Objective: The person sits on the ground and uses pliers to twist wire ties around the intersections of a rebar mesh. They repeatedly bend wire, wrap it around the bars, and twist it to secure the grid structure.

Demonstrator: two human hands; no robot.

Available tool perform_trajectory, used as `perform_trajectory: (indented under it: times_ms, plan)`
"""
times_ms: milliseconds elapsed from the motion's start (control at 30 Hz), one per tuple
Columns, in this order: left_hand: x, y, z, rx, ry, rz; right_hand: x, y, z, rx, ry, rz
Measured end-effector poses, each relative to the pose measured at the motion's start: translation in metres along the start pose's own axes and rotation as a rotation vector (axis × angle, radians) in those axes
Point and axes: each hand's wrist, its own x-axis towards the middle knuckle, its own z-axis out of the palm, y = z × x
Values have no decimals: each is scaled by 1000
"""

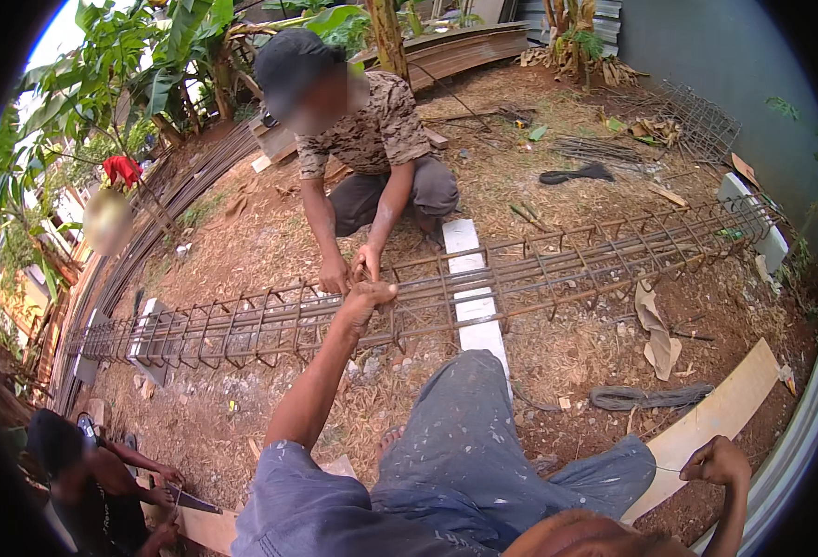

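Note:
A long rebar cage (557, 263) of rusty bars and square stirrups spans the scene from left to right, propped on white blocks and a white board. My left hand (369, 299) reaches to the middle of the cage, its fingers closed at the bars; what they grip is hidden. Opposite me squats a co-worker (362, 121) in a dark cap and camouflage shirt, with both hands (336, 276) at the same spot, close to mine. Low on the right, my right hand (720, 461) is closed on a thin dark wire (670, 470), away from the cage.
The white board (475, 288) crosses under the cage. A coil of wire (650, 397) and a plywood strip (734, 395) lie at right. Pliers (528, 215) rest beyond the cage. Another person (84, 483) holds a saw (186, 498) at lower left. A grey wall (743, 84) bounds the right.

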Motion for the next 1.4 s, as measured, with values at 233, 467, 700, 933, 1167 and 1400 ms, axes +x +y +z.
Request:
perform_trajectory:
  times_ms: [233,467,700,933,1167,1400]
  plan:
    - [-83,-21,-2,89,-16,-173,76,23,-3,532,624,-100]
    - [-96,-58,-83,147,511,-116,51,-63,-3,139,-434,-361]
    - [-84,-42,-55,-214,157,-101,123,21,23,-311,746,-222]
    - [-106,-45,-73,316,416,-292,55,-34,-11,334,-146,-223]
    - [-85,-44,-62,-416,-59,-229,130,37,24,-598,654,-77]
    - [-125,10,-14,449,104,-243,139,36,-14,-674,1120,-17]
